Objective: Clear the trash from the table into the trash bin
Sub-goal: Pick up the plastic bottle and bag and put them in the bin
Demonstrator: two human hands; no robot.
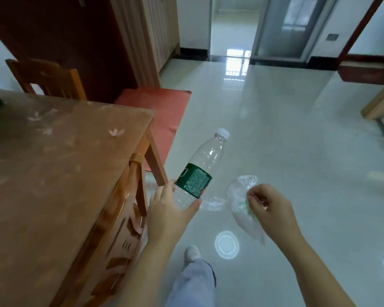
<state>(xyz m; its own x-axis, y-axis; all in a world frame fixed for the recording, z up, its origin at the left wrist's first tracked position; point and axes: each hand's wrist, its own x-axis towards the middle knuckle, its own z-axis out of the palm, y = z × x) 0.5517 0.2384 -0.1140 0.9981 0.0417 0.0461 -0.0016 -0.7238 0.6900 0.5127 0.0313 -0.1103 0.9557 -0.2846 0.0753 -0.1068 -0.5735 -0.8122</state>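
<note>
1. Gripping the clear plastic bottle (200,171) by its lower end with my left hand (171,209), thumb on one side and fingers curled round the other. It is up in the air just off the near corner of the table (53,173), out over the floor.
2. The bottle leans with its white cap pointing up and away from the table. Its green label sits just above my fingers, and it looks empty.
3. My right hand (268,209) is farther out from the table than my left. Its fingers are bent in and pinch a thin clear plastic bag (242,207).
4. That bag bunches above my knuckles and hangs crumpled beneath them. Something green shows through it, but I cannot tell what.
5. My hands are apart. A scrap of crumpled clear plastic shows in the gap on the table side of the bag; whether it belongs to the bag, I cannot tell.
6. On the floor, well off the table's near side, a round white lid (227,244) lies flat just beside my shoe (192,251).
7. A wooden chair (120,222) is tucked against the table's near side. A second chair (47,78) stands at its far side.
8. A red mat (160,111) lies on the floor past the table's far corner.
</note>
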